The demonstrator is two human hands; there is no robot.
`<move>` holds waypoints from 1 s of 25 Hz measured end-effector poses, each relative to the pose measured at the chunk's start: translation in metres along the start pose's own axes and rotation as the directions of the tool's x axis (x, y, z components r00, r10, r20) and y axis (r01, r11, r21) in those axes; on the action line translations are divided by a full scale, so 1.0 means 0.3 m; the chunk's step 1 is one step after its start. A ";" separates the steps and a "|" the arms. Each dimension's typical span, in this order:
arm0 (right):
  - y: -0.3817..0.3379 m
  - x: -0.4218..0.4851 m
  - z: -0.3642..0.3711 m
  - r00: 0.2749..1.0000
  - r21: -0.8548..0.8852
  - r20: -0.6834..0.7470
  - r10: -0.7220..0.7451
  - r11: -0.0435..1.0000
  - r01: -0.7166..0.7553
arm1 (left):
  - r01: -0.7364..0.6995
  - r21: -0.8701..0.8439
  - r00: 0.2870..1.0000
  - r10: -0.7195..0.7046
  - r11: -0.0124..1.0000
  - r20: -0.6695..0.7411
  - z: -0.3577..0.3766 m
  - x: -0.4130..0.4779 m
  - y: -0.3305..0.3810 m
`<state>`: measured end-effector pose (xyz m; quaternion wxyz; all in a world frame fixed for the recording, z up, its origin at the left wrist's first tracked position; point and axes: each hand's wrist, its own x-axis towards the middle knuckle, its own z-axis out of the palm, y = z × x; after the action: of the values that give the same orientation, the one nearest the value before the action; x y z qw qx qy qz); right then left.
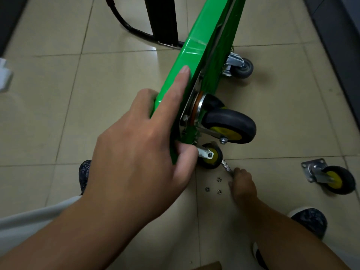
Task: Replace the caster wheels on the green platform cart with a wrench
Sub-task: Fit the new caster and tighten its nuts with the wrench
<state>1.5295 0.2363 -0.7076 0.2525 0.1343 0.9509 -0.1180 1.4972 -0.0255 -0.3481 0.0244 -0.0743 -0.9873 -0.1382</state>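
Left hand (140,152) clamped on the near edge of the cart (194,55), which is tipped on its side on the floor (58,94). Right hand (243,184) is low, fingers closed on the wrench (227,167), beside three washers (219,179). Wrench head sits by the small caster (211,155), with the big caster (229,125) bolted on above it. Loose caster (331,178) off right, grey caster (241,67) farther up. Advice: brace the cart hard, seat the wrench square on the nut before turning, don't scatter the washers.

Beige tiled floor (97,75) with one loose caster (329,176) and three washers (219,179)
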 end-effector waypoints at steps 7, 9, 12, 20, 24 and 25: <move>-0.001 -0.017 0.047 0.991 0.135 0.008 0.136 0.981 -0.136 | 0.007 -0.022 1.000 -0.007 1.000 -0.009 0.001 0.000 0.002; 0.010 -0.030 0.054 0.987 0.149 0.000 0.159 0.976 -0.157 | 0.005 -0.033 1.000 -0.006 0.999 -0.016 0.003 0.000 0.000; 0.027 -0.025 0.060 0.990 0.142 -0.094 0.107 0.985 -0.093 | -0.003 -0.038 1.000 0.002 0.999 -0.018 0.002 -0.004 0.000; 0.016 0.008 0.052 0.993 0.167 0.081 0.088 0.981 -0.101 | -0.001 -0.043 0.999 -0.001 0.999 -0.039 0.009 -0.002 0.006; 0.022 -0.024 0.079 0.995 0.220 0.078 0.055 0.973 -0.071 | -0.010 -0.049 0.998 0.007 0.999 -0.062 0.012 -0.002 0.007; 0.026 -0.025 0.079 0.996 0.271 0.089 0.021 0.961 -0.045 | -0.007 -0.047 0.998 0.004 0.999 -0.064 0.012 -0.002 0.008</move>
<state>1.5488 0.2352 -0.7249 0.2739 0.1785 0.9116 -0.2493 1.4980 -0.0224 -0.3509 0.0545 -0.0732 -0.9822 -0.1639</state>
